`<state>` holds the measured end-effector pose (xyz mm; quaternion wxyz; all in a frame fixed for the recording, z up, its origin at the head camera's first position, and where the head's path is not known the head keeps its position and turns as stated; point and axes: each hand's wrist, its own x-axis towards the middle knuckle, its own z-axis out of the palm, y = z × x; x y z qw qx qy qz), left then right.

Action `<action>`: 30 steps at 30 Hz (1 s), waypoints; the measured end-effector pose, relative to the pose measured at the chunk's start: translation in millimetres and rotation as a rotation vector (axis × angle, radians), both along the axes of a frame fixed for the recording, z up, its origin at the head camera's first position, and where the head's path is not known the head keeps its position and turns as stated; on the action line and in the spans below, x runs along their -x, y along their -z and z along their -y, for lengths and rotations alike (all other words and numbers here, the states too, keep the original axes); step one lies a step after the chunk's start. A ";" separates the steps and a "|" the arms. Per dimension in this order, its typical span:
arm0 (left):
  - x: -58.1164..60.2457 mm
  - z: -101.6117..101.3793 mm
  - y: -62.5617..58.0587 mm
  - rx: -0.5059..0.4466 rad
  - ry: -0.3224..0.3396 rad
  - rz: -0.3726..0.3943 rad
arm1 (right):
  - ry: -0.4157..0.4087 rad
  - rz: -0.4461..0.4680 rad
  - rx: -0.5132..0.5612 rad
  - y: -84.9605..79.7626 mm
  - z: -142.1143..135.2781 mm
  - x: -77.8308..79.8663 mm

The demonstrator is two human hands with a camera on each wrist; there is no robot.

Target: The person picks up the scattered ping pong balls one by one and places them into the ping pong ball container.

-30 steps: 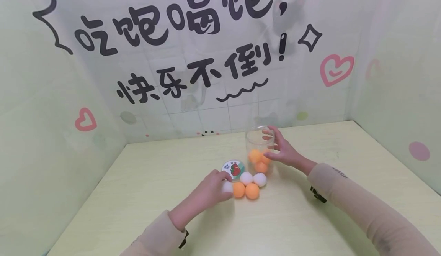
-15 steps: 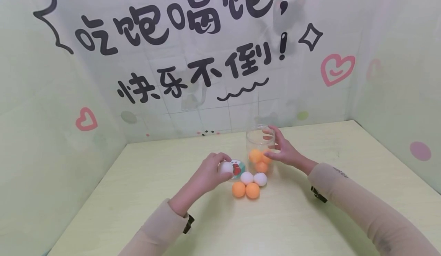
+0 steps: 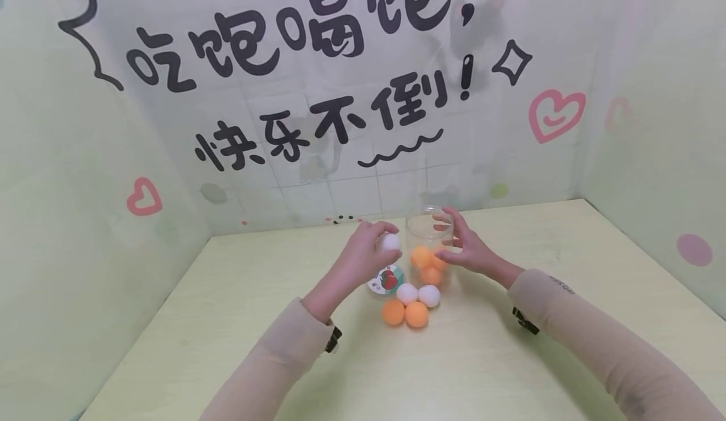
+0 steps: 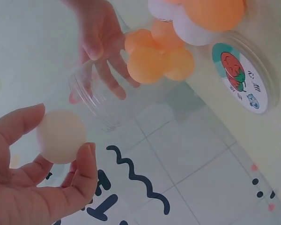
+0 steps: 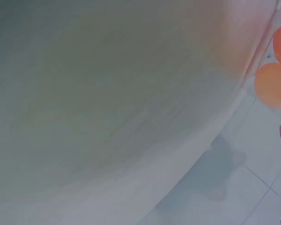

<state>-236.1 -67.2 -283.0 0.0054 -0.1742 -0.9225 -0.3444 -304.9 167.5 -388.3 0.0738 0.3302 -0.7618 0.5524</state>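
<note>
My left hand pinches a white ping-pong ball between thumb and fingers, raised just left of the clear plastic jar. In the left wrist view the ball shows close up, near the jar's ringed mouth. My right hand grips the upright jar from the right, thumb in front and fingers spread round the far side. Several orange ping-pong balls lie inside at the bottom. The right wrist view shows mostly tabletop, with orange balls and a fingertip at its right edge.
A round lid with a strawberry picture lies left of the jar. In front of the jar sit two white balls and two orange balls, close together. The pale table meets a printed curtain at the back.
My left hand has lifted the white ball off the table, up and to the right past the lid toward the jar's rim. The right hand and jar stay put.
</note>
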 end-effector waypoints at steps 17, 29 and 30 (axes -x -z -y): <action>35.1 -38.0 -6.2 -0.140 -0.025 -0.154 | 0.003 0.000 0.000 -1.1 0.0 -0.6; 44.0 -53.1 -8.1 -0.109 -0.019 -0.127 | 0.004 -0.011 -0.003 -1.6 -0.4 -0.4; 44.0 -52.8 -8.3 -0.109 -0.019 -0.127 | 0.004 -0.009 -0.002 -1.5 -0.4 -0.5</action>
